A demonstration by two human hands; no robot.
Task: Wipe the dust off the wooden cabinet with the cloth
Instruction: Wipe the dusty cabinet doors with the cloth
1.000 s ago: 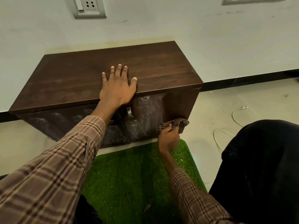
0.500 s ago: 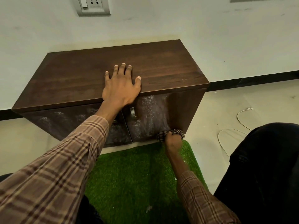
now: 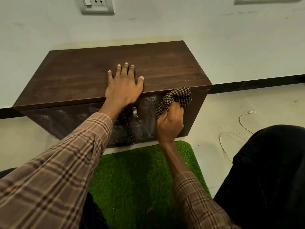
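A low dark wooden cabinet (image 3: 79, 76) stands against the white wall, its two front doors streaked with pale dust. My left hand (image 3: 123, 86) lies flat on the cabinet's top near the front edge, fingers spread. My right hand (image 3: 170, 123) grips a bunched brown-and-cream checked cloth (image 3: 177, 97) and presses it against the upper part of the right door, just under the top's front edge. A small metal handle (image 3: 134, 111) shows between the two hands.
A green artificial-grass mat (image 3: 140, 179) lies on the floor in front of the cabinet. A white cable (image 3: 244, 119) curls on the pale floor at the right. My dark-trousered knee (image 3: 267, 171) fills the lower right. A wall socket (image 3: 96, 4) sits above.
My right hand has carried the cloth up the right door, from its bottom edge near the mat to just under the top. The left hand has stayed flat on the top.
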